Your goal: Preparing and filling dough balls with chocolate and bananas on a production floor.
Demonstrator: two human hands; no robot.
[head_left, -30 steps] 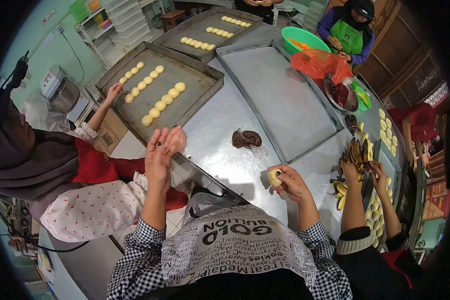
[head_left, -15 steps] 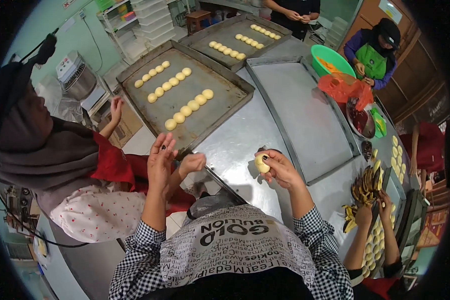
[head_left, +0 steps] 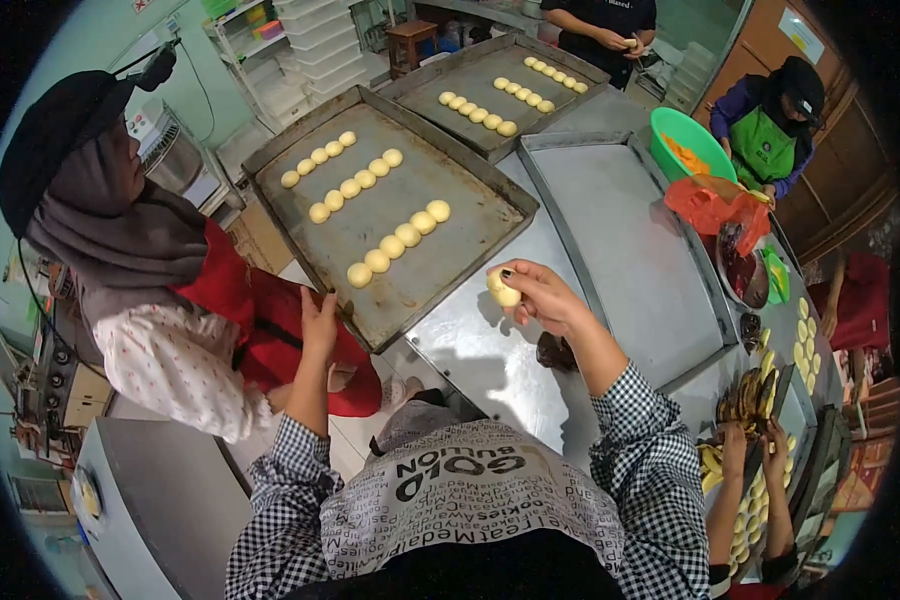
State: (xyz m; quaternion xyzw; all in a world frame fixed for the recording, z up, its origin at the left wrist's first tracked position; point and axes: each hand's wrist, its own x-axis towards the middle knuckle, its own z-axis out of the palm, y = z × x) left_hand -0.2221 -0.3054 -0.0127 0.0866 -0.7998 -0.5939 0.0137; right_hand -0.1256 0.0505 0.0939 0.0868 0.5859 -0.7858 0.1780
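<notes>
My right hand pinches a ball of pale yellow dough between thumb and fingers, above the metal table. By the left side of a large dark baking tray, my left hand has its thumb and a finger apart, close to the rim. Whether it touches the rim I cannot tell. In that tray lie three rows of round dough balls. Below my right wrist a dark lump rests on the table, partly hidden by my arm.
A second tray of dough balls stands behind, and a bare metal tray lies to the right. Beyond it are a green basin and an orange plastic bag. A person in a red apron stands close on my left; others work around the table.
My left hand has come down beside the tray's edge. My right hand, still pinching the dough ball, has moved up and left toward the tray. The view has shifted slightly.
</notes>
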